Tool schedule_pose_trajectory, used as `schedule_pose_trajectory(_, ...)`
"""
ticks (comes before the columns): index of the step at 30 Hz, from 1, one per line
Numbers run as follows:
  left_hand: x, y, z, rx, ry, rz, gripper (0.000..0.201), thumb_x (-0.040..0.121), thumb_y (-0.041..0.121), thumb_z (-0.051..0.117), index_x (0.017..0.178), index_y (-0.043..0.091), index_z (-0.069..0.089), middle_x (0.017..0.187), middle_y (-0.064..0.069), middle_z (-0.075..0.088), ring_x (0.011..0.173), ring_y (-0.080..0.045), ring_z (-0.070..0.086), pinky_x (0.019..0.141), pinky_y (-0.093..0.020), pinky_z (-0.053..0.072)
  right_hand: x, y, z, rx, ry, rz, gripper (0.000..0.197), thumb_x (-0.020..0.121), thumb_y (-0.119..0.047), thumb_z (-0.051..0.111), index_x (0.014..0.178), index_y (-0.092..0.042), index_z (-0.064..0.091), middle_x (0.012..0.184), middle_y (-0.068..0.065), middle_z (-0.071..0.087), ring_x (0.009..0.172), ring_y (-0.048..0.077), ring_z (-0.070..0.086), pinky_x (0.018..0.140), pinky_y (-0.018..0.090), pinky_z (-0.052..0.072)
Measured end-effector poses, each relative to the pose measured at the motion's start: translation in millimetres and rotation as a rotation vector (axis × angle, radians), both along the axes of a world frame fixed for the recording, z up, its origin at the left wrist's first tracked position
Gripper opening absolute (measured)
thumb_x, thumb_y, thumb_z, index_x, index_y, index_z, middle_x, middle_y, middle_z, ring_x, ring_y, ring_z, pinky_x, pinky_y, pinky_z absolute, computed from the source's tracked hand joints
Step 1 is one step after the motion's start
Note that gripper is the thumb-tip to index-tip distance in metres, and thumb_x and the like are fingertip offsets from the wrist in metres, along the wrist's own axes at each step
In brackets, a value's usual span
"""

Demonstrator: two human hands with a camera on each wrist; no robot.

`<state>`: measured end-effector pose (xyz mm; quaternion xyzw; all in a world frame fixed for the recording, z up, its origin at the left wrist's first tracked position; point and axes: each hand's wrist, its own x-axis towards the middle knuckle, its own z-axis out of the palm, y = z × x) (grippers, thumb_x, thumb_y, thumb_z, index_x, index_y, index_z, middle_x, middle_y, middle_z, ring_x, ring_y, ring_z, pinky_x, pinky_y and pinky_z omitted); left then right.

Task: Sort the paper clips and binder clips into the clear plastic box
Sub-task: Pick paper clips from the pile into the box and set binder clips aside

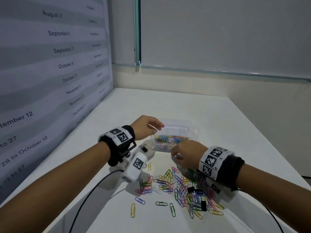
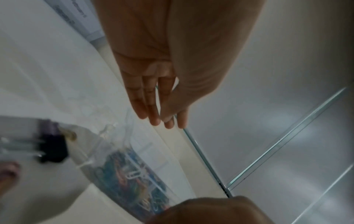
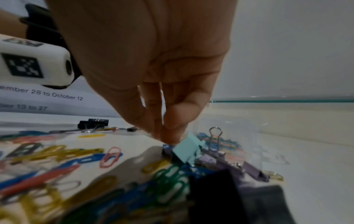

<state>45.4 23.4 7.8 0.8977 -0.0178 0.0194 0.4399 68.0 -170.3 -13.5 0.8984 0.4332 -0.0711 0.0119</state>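
Note:
The clear plastic box (image 1: 191, 132) sits mid-table, one compartment full of coloured paper clips (image 1: 170, 138). My left hand (image 1: 151, 126) hovers over the box's far left corner, its fingers (image 2: 153, 118) straight and holding nothing. My right hand (image 1: 180, 156) is at the box's near side, and its fingertips (image 3: 168, 136) pinch a teal binder clip (image 3: 186, 151) above purple binder clips (image 3: 229, 165). Loose paper clips (image 1: 168, 182) and black binder clips (image 1: 191, 190) lie in a pile under my right wrist. A dark purple binder clip (image 2: 51, 145) shows blurred beside the box (image 2: 134, 166).
A wall poster with dates (image 1: 50, 73) runs along the table's left edge. A glass panel (image 1: 218, 39) stands behind the table. Black cables (image 1: 94, 187) trail from both wrists over the near table. Two black binder clips (image 3: 93, 122) lie at the pile's far left.

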Motion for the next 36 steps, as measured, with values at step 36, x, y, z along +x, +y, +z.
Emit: schedule_pose_trajectory(36, -77, 64, -33, 0.565, 0.206, 0.060, 0.029, 0.082, 0.030, 0.063, 0.109, 0.020, 0.064, 0.097, 0.006, 0.057, 0.091, -0.011, 0.051, 0.079, -0.021, 0.039, -16, 39, 4, -0.021, 0.227, 0.168, 0.024, 0.090, -0.015, 0.052, 0.104, -0.018, 0.071, 0.106, 0.000, 0.068, 0.081, 0.006, 0.051, 0.075, 0.020, 0.038)
